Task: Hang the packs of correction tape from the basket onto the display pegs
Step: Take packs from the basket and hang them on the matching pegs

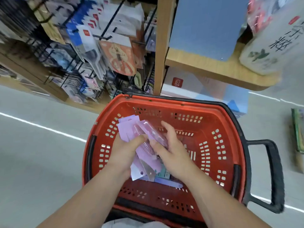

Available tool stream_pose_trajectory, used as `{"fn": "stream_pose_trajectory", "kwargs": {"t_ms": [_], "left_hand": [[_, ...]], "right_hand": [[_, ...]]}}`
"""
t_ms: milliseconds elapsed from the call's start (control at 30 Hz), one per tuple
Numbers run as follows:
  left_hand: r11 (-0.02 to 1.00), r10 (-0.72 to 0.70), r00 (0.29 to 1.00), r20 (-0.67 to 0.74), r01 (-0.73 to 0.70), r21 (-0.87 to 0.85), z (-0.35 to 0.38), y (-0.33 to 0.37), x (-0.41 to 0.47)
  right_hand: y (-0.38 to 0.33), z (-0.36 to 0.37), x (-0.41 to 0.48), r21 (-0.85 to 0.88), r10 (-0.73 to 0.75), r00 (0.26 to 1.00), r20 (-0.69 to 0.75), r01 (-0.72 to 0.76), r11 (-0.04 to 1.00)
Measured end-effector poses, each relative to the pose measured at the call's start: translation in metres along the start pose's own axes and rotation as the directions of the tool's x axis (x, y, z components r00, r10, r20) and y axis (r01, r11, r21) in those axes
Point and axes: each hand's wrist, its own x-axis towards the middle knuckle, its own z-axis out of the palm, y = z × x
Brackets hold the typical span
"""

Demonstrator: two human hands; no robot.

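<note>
A red plastic basket (213,122) with black handles stands on the floor below me. Over it my left hand (125,150) grips a fanned stack of lilac correction tape packs (127,129), thumb on top. My right hand (171,145) holds the clear blister end of the top pack (148,134), fingers curled around its edge. More packs (148,171), lilac and teal, lie on the basket floor beneath my hands. Black display pegs (105,37) loaded with carded goods hang at the upper left.
A wooden upright (162,46) separates the peg rack from a shelf (213,68) holding a blue panel and a white printed bag. White boxes sit under the shelf. The basket's black pull handle (269,175) juts right. Grey floor with white lines lies around.
</note>
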Motion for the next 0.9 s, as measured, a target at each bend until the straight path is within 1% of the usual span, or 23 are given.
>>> {"fn": "stream_pose_trajectory", "kwargs": {"t_ms": [67, 167, 200, 267, 300, 367, 533, 600, 667, 733, 800, 867, 900], "left_hand": [[0.998, 0.046, 0.998, 0.05, -0.044, -0.042, 0.003, 0.015, -0.016], [0.991, 0.105, 0.991, 0.085, -0.097, -0.095, 0.0, 0.035, -0.034], [0.988, 0.127, 0.988, 0.084, -0.119, -0.095, -0.003, 0.042, -0.038], [0.983, 0.161, 0.985, 0.063, -0.154, -0.101, -0.011, 0.058, -0.042], [0.979, 0.182, 0.982, 0.046, -0.177, -0.099, -0.018, 0.065, -0.043], [0.973, 0.216, 0.976, 0.022, -0.214, -0.085, -0.033, 0.077, -0.041], [0.967, 0.24, 0.971, -0.007, -0.24, -0.081, -0.093, 0.111, -0.025], [0.969, 0.233, 0.973, -0.002, -0.232, -0.087, -0.127, 0.127, -0.016], [0.972, 0.222, 0.974, 0.037, -0.218, -0.09, -0.165, 0.145, -0.007], [0.974, 0.212, 0.973, 0.089, -0.203, -0.096, -0.203, 0.166, 0.0], [0.976, 0.204, 0.97, 0.129, -0.191, -0.102, -0.239, 0.184, 0.006], [0.976, 0.196, 0.969, 0.151, -0.178, -0.125, -0.269, 0.203, 0.012], [0.977, 0.191, 0.97, 0.149, -0.173, -0.126, -0.281, 0.211, 0.015]], "right_hand": [[-0.013, -0.003, -0.012, 0.02, -0.016, 1.0, -0.021, 0.017, 1.0], [-0.042, -0.004, -0.025, -0.014, -0.109, 0.992, -0.057, 0.108, 0.994], [-0.052, -0.003, -0.028, 0.015, -0.129, 0.989, -0.067, 0.13, 0.991], [-0.072, -0.001, -0.031, 0.139, -0.146, 0.988, -0.055, 0.152, 0.978], [-0.08, 0.0, -0.031, 0.192, -0.157, 0.987, -0.029, 0.16, 0.968], [-0.094, 0.006, -0.029, 0.234, -0.17, 0.985, 0.041, 0.156, 0.96], [-0.135, 0.035, -0.012, 0.173, -0.227, 0.94, 0.254, 0.187, 0.967], [-0.153, 0.06, 0.0, 0.136, -0.243, 0.935, 0.259, 0.213, 0.967], [-0.174, 0.092, 0.01, 0.158, -0.233, 0.948, 0.218, 0.201, 0.967], [-0.193, 0.125, 0.019, 0.195, -0.186, 0.974, 0.131, 0.159, 0.968], [-0.209, 0.152, 0.029, 0.168, -0.16, 0.987, -0.014, 0.16, 0.973], [-0.224, 0.172, 0.036, 0.124, -0.156, 0.968, -0.198, 0.183, 0.975], [-0.231, 0.18, 0.039, 0.145, -0.151, 0.948, -0.279, 0.197, 0.97]]}}
